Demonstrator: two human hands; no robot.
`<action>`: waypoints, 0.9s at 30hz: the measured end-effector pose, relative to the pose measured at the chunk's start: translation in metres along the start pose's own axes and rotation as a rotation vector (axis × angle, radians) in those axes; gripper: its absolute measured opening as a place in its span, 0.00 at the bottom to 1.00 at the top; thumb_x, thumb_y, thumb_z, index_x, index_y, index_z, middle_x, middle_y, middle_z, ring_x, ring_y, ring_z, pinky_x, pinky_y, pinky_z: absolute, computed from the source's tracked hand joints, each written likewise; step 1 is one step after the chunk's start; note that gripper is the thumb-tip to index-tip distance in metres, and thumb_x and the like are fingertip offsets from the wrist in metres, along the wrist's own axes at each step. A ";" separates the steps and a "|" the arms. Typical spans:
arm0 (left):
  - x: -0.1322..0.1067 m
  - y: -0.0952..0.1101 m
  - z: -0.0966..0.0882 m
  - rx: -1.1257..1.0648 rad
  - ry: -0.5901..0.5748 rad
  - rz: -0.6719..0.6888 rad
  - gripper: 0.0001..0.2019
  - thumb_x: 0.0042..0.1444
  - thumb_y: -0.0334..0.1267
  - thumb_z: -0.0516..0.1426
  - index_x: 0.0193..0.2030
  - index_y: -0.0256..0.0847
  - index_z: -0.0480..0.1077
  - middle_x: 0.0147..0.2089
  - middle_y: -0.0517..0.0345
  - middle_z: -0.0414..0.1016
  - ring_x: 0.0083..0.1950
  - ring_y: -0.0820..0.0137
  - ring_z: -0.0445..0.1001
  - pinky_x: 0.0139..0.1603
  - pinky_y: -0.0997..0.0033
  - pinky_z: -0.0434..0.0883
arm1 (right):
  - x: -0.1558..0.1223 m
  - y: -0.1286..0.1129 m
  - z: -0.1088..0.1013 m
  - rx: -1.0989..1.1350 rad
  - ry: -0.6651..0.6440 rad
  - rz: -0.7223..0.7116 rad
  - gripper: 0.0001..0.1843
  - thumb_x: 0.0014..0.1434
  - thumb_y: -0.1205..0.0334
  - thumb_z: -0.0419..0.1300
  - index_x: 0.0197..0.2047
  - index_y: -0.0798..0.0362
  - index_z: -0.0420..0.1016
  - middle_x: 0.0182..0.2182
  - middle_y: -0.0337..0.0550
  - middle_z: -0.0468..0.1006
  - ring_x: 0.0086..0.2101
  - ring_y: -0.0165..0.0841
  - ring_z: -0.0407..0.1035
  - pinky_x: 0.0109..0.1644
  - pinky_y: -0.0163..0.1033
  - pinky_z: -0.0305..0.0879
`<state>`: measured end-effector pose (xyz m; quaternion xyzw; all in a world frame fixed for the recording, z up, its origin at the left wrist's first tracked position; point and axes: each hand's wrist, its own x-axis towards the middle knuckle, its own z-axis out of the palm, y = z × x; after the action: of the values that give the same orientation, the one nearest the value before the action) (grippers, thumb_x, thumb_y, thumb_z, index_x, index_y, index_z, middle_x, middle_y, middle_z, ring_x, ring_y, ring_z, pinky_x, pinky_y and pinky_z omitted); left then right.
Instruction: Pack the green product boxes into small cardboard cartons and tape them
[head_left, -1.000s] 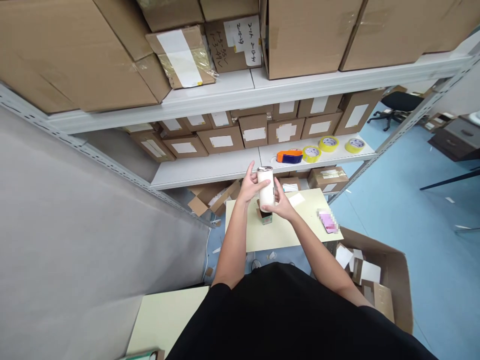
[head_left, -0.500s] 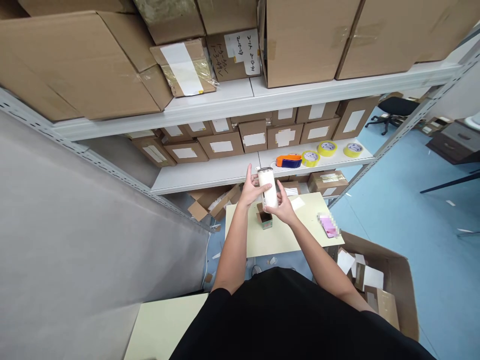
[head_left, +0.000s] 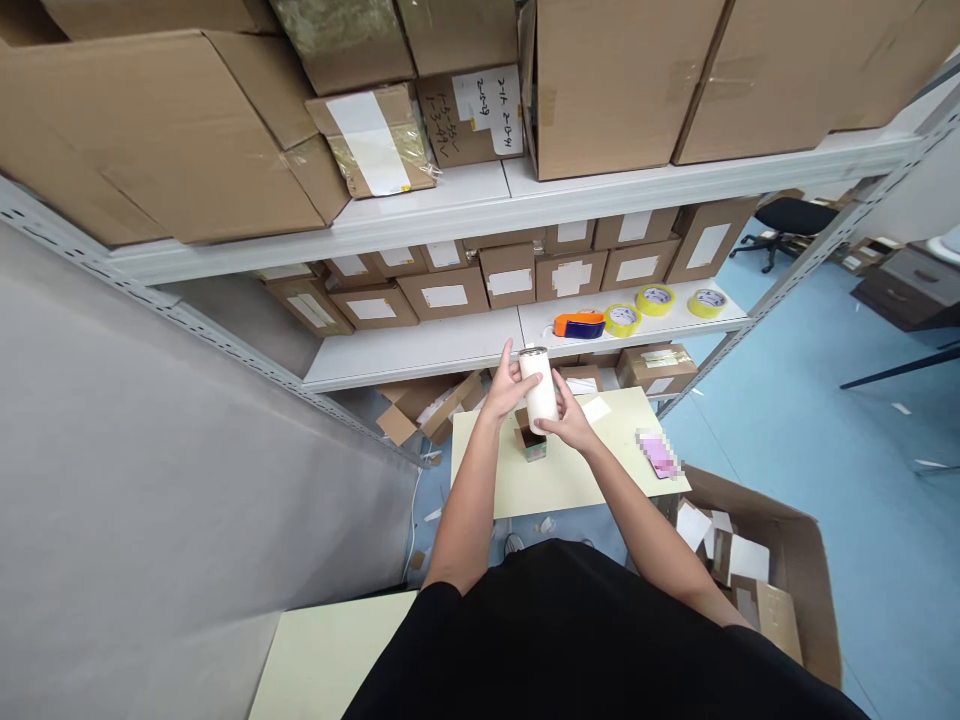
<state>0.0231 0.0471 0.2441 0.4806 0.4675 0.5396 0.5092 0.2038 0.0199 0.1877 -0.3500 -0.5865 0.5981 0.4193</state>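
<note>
Between my two hands is a white tumbler (head_left: 539,398) with a dark, metal-rimmed lid, held nearly upright above the table. My left hand (head_left: 508,388) grips its upper left side, thumb across the front. My right hand (head_left: 570,418) holds the lower right side, with the thumb near the base. Below and behind the tumbler, a small open cardboard box (head_left: 534,450) with a greenish printed side stands on the pale yellow table (head_left: 555,495); the tumbler and hands hide part of it.
A shelf (head_left: 420,355) in front carries boxes, yellow tape rolls (head_left: 622,320) and an orange and blue tape dispenser (head_left: 579,325). A pink pixelated item (head_left: 660,456) lies on the table's right. A large carton (head_left: 806,570) with paper and box scraps stands at the lower right.
The tumbler has turned in my hands, so the dark print seen on its side before no longer shows. Both hands and the tumbler sit slightly lower and to the right.
</note>
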 end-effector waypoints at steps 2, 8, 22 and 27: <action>0.001 -0.003 -0.001 0.085 0.030 0.024 0.60 0.48 0.43 0.76 0.82 0.54 0.46 0.69 0.46 0.72 0.65 0.55 0.75 0.65 0.54 0.74 | 0.000 0.004 0.000 -0.080 0.075 -0.013 0.70 0.47 0.53 0.78 0.81 0.40 0.38 0.58 0.50 0.77 0.53 0.47 0.75 0.58 0.56 0.74; 0.002 -0.007 -0.008 0.229 -0.002 0.036 0.52 0.48 0.41 0.74 0.78 0.46 0.56 0.68 0.43 0.73 0.63 0.54 0.77 0.68 0.50 0.71 | -0.001 0.021 -0.002 -0.096 0.066 0.017 0.71 0.47 0.52 0.78 0.82 0.41 0.36 0.59 0.51 0.76 0.53 0.46 0.75 0.60 0.55 0.73; 0.004 -0.042 -0.038 0.496 -0.058 0.142 0.35 0.45 0.36 0.72 0.63 0.44 0.75 0.61 0.47 0.76 0.60 0.55 0.77 0.66 0.53 0.72 | 0.007 0.135 -0.017 -0.109 0.206 0.220 0.42 0.49 0.54 0.66 0.68 0.46 0.69 0.62 0.50 0.76 0.60 0.45 0.71 0.65 0.55 0.68; -0.003 -0.089 -0.042 0.557 -0.077 0.080 0.34 0.44 0.32 0.72 0.61 0.44 0.75 0.57 0.50 0.75 0.55 0.59 0.77 0.62 0.56 0.74 | 0.008 0.186 -0.015 -0.375 0.263 0.436 0.26 0.46 0.53 0.67 0.49 0.51 0.81 0.45 0.47 0.84 0.47 0.43 0.77 0.54 0.48 0.73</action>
<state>-0.0100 0.0470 0.1516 0.6403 0.5586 0.3915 0.3532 0.1967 0.0409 0.0018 -0.6131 -0.5385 0.5048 0.2818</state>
